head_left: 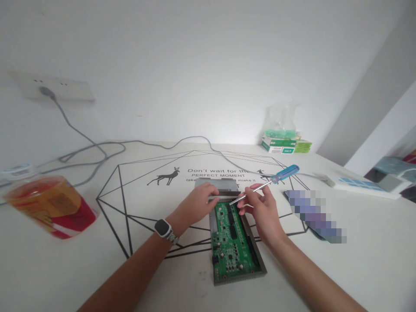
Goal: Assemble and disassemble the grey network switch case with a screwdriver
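A green circuit board [230, 242] lies in a long, shallow metal case [258, 253] on the table. My left hand [202, 200] is closed at the far left corner of this case, fingers bent over its edge. Between the fingers of my right hand [262, 210] is the shaft of a screwdriver [283, 174]. Its blue handle points up and to the right, while the tip slants down over the board's far end; whether the tip touches anything I cannot tell. Behind the case is a flat grey metal plate [212, 184], partly covered by my left hand.
At the left stands a red and orange cup [61, 208]. A grey cable [146, 142] runs from the wall socket [74, 90] to a white power strip [360, 186]. A blurred phone-like object [315, 216] lies right of my hand. Green boxes [279, 145] hold a plastic bag [281, 119].
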A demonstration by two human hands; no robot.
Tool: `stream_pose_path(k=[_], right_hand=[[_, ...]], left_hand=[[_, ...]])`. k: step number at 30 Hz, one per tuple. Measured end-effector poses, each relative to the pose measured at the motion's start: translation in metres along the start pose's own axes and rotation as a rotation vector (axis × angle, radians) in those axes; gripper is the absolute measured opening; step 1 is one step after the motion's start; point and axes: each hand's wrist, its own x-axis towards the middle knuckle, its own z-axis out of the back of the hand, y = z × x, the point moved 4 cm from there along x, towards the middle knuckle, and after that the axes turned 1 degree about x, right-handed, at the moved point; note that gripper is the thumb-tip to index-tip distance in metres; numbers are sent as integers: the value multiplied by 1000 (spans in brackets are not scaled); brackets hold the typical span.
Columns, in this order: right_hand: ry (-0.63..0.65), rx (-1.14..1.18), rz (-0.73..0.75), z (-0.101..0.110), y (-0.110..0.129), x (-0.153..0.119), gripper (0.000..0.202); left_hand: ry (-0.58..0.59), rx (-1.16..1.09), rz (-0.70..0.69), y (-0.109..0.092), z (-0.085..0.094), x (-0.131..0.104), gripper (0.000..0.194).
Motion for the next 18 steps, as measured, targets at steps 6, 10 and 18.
stream_pose_path(k=[6, 10, 18], right_hand=[[82, -231, 220, -5, 6, 1, 36], [124, -409, 334, -13, 14, 9, 32], [228, -558, 473, -43, 29, 31, 21]], left_hand=[[40, 58, 9, -20, -28, 11, 13], [71, 144, 21, -22, -19, 10, 17], [-3, -47, 5, -9, -3, -5, 13]])
